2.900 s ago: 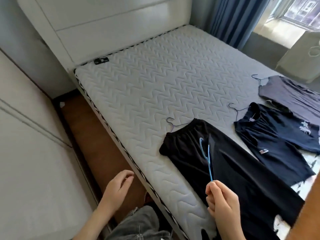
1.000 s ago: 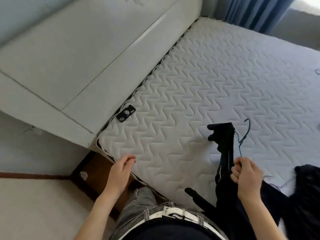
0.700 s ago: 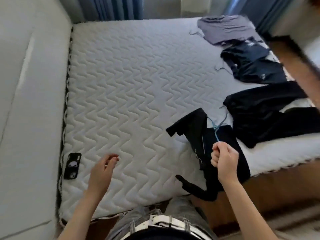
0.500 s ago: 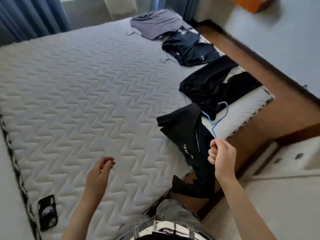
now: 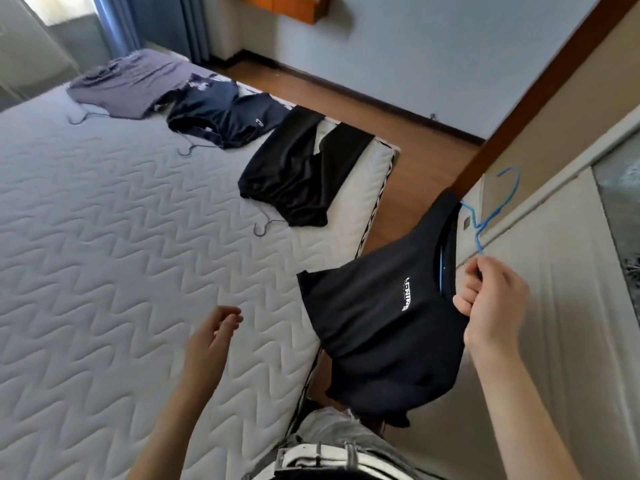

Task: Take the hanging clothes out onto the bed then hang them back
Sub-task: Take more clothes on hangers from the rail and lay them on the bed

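Lifted clear of the mattress since half a second ago, a black T-shirt (image 5: 377, 306) with a small white chest logo now hangs in the air off the side of the bed, in front of the pale cupboard front (image 5: 540, 258) at the right. The right hand (image 5: 493, 299) is clenched on the neck of a blue wire hanger (image 5: 491, 209), its hook pointing up and away from the person, with the shirt's collar bunched just beside the knuckles. The left hand (image 5: 211, 336) hovers over the bed (image 5: 104, 254) with loosely curled fingers, grasping nothing. Further up the mattress, three more garments lie in a row along its edge: black trousers (image 5: 298, 174) nearest, a navy top (image 5: 225, 119) beyond, and a grey shirt (image 5: 128, 84) by the blue curtain (image 5: 166, 22), each with a wire hook showing. This looks like the first piece on its way back to the rail, which is not in view. Done well, the carry keeps the grip high on the hanger's neck so the hook stays free to catch the rail, with the free hand ready to steady the shirt's shoulders, since one side sags lower and could slip off the wire.
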A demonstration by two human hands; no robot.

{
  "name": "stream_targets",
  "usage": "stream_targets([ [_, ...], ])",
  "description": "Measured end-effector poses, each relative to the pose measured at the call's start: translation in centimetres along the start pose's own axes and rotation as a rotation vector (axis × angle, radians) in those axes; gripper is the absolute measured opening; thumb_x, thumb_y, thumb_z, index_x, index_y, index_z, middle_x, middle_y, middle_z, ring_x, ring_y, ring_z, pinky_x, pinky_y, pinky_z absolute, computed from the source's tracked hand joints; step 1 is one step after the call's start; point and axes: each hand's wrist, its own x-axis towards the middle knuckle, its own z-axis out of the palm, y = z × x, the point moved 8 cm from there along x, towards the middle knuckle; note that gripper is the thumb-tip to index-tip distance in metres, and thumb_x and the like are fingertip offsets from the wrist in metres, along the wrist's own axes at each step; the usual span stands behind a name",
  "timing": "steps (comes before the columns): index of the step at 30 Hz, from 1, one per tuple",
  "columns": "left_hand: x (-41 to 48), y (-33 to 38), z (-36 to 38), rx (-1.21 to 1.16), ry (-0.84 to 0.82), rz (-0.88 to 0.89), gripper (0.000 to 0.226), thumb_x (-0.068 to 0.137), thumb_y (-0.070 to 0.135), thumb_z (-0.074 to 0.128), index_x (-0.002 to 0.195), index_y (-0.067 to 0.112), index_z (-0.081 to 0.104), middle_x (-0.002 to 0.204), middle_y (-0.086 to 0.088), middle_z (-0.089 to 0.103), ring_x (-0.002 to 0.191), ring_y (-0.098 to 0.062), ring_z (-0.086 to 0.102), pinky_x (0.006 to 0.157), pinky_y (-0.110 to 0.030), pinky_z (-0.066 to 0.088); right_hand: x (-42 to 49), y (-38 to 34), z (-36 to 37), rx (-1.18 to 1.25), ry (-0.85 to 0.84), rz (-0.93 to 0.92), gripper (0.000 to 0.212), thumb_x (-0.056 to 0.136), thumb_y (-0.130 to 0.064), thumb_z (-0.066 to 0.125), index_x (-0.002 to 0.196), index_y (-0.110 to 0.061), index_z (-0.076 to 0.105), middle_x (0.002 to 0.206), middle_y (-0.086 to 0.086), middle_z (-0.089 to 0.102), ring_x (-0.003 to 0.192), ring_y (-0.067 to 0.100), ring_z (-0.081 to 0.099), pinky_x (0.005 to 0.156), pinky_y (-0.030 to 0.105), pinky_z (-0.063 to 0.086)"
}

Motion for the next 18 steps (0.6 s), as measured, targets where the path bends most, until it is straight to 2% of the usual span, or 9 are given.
stream_targets([
  [4, 1.0, 0.9, 0.4, -0.009, 0.009, -0.001, 0.021, 0.088, 0.035, 0.044, 0.094, 0.027, 0.062, 0.093, 0.004, 0.072, 0.084, 0.002, 0.065, 0.080, -0.035, 0.051, 0.7, -0.7, 2.1, -0.001, -0.061, -0.033, 0.027, 0.087, -0.003, 0.043, 0.061, -0.007, 0.036, 0.050, -0.003, 0.022, 0.042, 0.012, 0.016, 0.040, 0.019, 0.014],
  [7, 1.4, 0.6, -0.1, -0.011, 0.043, -0.015, 0.019, 0.090, 0.030, 0.046, 0.094, 0.023, 0.063, 0.094, 0.001, 0.071, 0.087, -0.005, 0.066, 0.082, -0.037, 0.052, 1.0, 0.7, 5.5, -0.016, -0.136, -0.023, 0.025, 0.088, -0.001, 0.042, 0.065, 0.001, 0.032, 0.052, 0.000, 0.021, 0.044, 0.013, 0.014, 0.042, 0.023, 0.011],
  [9, 1.8, -0.5, -0.6, 0.003, 0.077, -0.040, 0.018, 0.093, 0.024, 0.047, 0.097, 0.019, 0.064, 0.096, -0.002, 0.071, 0.092, -0.013, 0.066, 0.084, -0.038, 0.052, 1.2, 2.4, 8.2, -0.029, -0.181, 0.010, 0.024, 0.089, -0.002, 0.042, 0.066, 0.003, 0.035, 0.055, 0.003, 0.020, 0.046, 0.014, 0.014, 0.044, 0.027, 0.010],
  [11, 2.4, -2.0, -1.6, 0.019, 0.126, -0.081, 0.017, 0.095, 0.023, 0.047, 0.097, 0.018, 0.063, 0.097, -0.001, 0.071, 0.094, -0.015, 0.066, 0.084, -0.035, 0.051, 1.4, 4.8, 11.5, -0.041, -0.220, 0.041, 0.026, 0.090, -0.003, 0.042, 0.065, -0.001, 0.036, 0.054, 0.002, 0.020, 0.045, 0.013, 0.015, 0.044, 0.026, 0.011],
  [15, 4.9, -6.5, -3.3, 0.090, 0.208, -0.143, 0.016, 0.098, 0.017, 0.047, 0.102, 0.020, 0.063, 0.099, 0.004, 0.070, 0.095, -0.009, 0.064, 0.077, -0.016, 0.046, 1.2, 11.0, 18.8, -0.069, -0.305, 0.095, 0.031, 0.094, -0.006, 0.041, 0.063, -0.006, 0.039, 0.048, -0.007, 0.025, 0.044, 0.012, 0.017, 0.042, 0.021, 0.015],
  [18, 7.9, -11.9, -4.0, 0.162, 0.219, -0.183, 0.035, 0.092, 0.035, 0.044, 0.116, 0.017, 0.063, 0.110, 0.004, 0.069, 0.099, -0.012, 0.063, 0.083, -0.021, 0.044, 0.8, 17.7, 25.0, -0.088, -0.365, 0.157, 0.031, 0.094, -0.009, 0.043, 0.063, -0.009, 0.042, 0.047, -0.009, 0.027, 0.044, 0.010, 0.019, 0.042, 0.023, 0.016],
])
